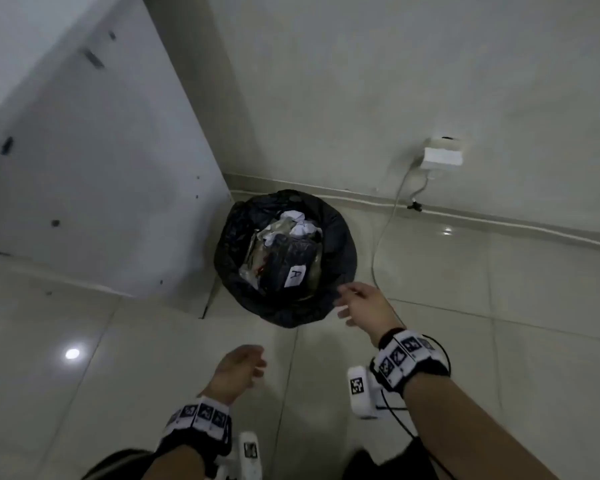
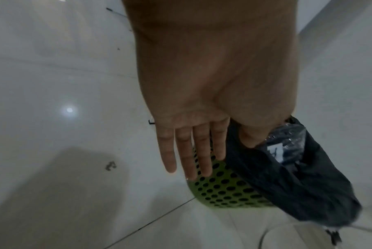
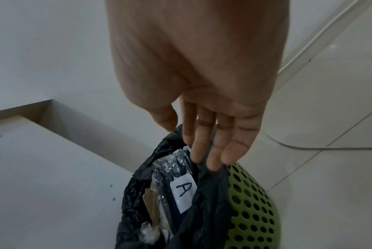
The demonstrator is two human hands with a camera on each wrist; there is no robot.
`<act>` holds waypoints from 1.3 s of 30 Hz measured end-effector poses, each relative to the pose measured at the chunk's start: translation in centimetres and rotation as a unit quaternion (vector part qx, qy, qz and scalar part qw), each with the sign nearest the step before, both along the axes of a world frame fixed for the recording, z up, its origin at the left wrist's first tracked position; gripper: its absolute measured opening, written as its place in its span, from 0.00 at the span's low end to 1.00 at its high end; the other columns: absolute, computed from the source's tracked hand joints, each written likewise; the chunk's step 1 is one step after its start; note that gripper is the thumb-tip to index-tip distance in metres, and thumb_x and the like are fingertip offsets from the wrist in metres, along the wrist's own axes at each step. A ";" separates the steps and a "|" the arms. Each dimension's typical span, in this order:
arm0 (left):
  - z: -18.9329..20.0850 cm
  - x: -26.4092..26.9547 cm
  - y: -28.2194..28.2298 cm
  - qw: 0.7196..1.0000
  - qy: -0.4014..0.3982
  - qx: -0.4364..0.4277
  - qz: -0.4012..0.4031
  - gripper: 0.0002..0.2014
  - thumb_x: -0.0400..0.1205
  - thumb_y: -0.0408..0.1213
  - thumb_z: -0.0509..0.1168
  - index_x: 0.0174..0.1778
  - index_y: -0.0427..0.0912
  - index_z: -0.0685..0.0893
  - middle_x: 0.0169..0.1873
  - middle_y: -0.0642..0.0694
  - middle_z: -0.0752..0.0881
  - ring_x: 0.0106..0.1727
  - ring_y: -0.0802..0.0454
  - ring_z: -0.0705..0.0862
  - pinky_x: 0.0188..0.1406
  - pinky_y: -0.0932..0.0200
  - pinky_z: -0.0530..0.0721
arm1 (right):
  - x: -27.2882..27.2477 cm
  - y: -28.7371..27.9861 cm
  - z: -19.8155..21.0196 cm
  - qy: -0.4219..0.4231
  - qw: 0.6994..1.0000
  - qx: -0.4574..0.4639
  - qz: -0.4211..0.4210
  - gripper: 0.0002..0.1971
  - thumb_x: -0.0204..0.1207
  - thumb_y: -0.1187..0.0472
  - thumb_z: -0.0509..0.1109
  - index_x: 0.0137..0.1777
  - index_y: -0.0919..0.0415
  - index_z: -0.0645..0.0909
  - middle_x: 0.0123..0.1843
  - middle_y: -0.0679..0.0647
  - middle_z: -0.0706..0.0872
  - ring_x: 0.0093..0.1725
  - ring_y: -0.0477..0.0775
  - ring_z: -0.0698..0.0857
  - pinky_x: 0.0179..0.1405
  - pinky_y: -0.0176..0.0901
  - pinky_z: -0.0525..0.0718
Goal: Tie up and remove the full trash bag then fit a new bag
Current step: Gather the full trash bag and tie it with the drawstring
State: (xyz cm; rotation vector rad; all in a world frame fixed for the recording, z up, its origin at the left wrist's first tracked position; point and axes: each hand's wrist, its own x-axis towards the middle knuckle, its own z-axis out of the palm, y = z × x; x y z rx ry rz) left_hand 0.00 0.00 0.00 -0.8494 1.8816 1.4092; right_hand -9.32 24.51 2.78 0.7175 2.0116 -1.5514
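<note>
Two hands, ours, left (image 1: 240,367) and right (image 1: 364,303), reach with fingers (image 3: 204,143) released toward the black trash bag (image 1: 336,237) in its green bin (image 2: 223,188); a cable (image 1: 383,237) trails beside; a label (image 3: 184,195) reads "A".

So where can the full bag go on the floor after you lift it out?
Bare tile floor lies right of the bin, past the cable, and in front of it near the left hand. Behind and left it is crowded: wall and white panel hem the trash bag in.
</note>
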 end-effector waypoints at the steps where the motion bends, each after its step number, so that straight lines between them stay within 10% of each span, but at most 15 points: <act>1: -1.1 -1.1 0.0 0.998 0.016 0.002 0.056 0.15 0.88 0.46 0.60 0.64 0.39 0.82 0.57 0.39 0.88 0.51 0.44 0.86 0.46 0.53 0.84 | -0.4 -0.4 -1.6 0.005 1.000 0.010 -0.027 0.13 0.85 0.51 0.66 0.54 0.61 0.85 0.45 0.61 0.91 0.37 0.58 0.86 0.36 0.49 0.84; 6: -5.6 -7.1 -0.3 0.972 0.079 0.074 0.210 0.27 0.89 0.59 0.46 0.84 0.55 0.63 0.70 0.52 0.75 0.72 0.40 0.76 0.67 0.34 0.80 | -1.0 -1.8 -7.8 0.007 0.981 0.035 -0.192 0.22 0.82 0.39 0.65 0.51 0.60 0.78 0.46 0.61 0.87 0.40 0.61 0.87 0.47 0.62 0.92; 12: -6.5 -7.2 -0.1 0.910 0.089 0.216 0.344 0.19 0.90 0.53 0.51 0.71 0.48 0.77 0.60 0.43 0.84 0.56 0.42 0.84 0.56 0.43 0.83 | 0.4 -2.5 -10.3 -0.055 0.914 -0.303 -0.262 0.21 0.90 0.44 0.54 0.69 0.58 0.78 0.62 0.60 0.87 0.55 0.65 0.87 0.53 0.59 0.86; 18: -7.4 -6.1 -1.9 0.918 0.034 0.179 0.351 0.15 0.86 0.43 0.63 0.67 0.46 0.83 0.63 0.41 0.88 0.59 0.41 0.86 0.46 0.49 0.83 | 0.8 -1.9 -10.6 -0.051 0.917 -0.275 -0.283 0.11 0.90 0.56 0.60 0.58 0.60 0.81 0.54 0.60 0.86 0.45 0.58 0.84 0.45 0.53 0.85; 26: -5.1 -8.0 -2.9 0.894 0.089 0.224 0.379 0.07 0.86 0.40 0.64 0.52 0.40 0.82 0.34 0.42 0.93 0.35 0.47 0.92 0.24 0.57 0.89 | 0.3 -1.5 -7.8 0.058 0.876 -0.243 -0.412 0.08 0.83 0.74 0.58 0.57 0.70 0.77 0.48 0.64 0.85 0.45 0.62 0.85 0.43 0.54 0.92; 30: -3.4 -11.1 -4.0 0.873 0.103 0.257 0.401 0.13 0.86 0.45 0.63 0.60 0.41 0.83 0.46 0.43 0.92 0.42 0.49 0.90 0.30 0.58 0.88 | -2.2 -1.2 -5.3 0.021 0.878 -0.260 -0.401 0.07 0.84 0.61 0.65 0.47 0.64 0.79 0.42 0.61 0.83 0.35 0.58 0.81 0.34 0.47 0.84; 32: -3.0 -12.7 -4.2 0.900 0.091 0.210 0.371 0.16 0.86 0.46 0.62 0.66 0.42 0.81 0.54 0.41 0.90 0.45 0.48 0.88 0.29 0.58 0.89 | -3.7 -1.1 -4.4 0.005 0.914 -0.215 -0.344 0.12 0.80 0.53 0.74 0.49 0.62 0.82 0.45 0.61 0.88 0.39 0.60 0.86 0.39 0.51 0.87; 36: -2.8 -14.2 -4.2 0.945 0.077 0.147 0.283 0.16 0.86 0.41 0.64 0.67 0.38 0.80 0.57 0.37 0.88 0.44 0.45 0.87 0.23 0.56 0.90 | -5.6 -0.4 -4.9 0.033 0.984 0.013 -0.174 0.04 0.69 0.67 0.72 0.38 0.66 0.79 0.49 0.74 0.89 0.39 0.72 0.89 0.42 0.70 0.91; 39: -2.4 -13.3 -4.7 0.954 0.081 0.158 0.242 0.17 0.85 0.49 0.65 0.56 0.36 0.82 0.51 0.34 0.89 0.47 0.40 0.88 0.36 0.48 0.92 | -8.0 2.8 -5.8 0.085 0.979 0.124 -0.138 0.10 0.64 0.68 0.67 0.46 0.62 0.82 0.47 0.65 0.87 0.44 0.68 0.88 0.48 0.58 0.90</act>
